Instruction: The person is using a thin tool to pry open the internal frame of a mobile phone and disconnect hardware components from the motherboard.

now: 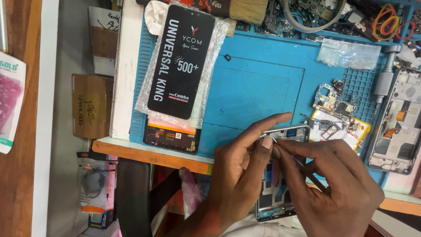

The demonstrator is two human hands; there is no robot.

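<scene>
Nearest the camera, two bare hands work over a phone frame (280, 175) held at the near edge of a blue mat (254, 87). The left hand (239, 175) grips the frame's left side, forefinger stretched along its top edge, thumb pressed beside it. The right hand (337, 188) comes in from the right, fingers pressed together in a pinch on thin tweezers (302, 164), whose tip meets the frame's top left corner by the left thumb. The hands hide most of the frame.

On the mat, well to the left, lies a black screen (180, 66) in bubble wrap. To the right lie a circuit board (335, 103), another opened phone (399, 123) and a screwdriver (383, 79). At the far edge rests a brush (245, 9).
</scene>
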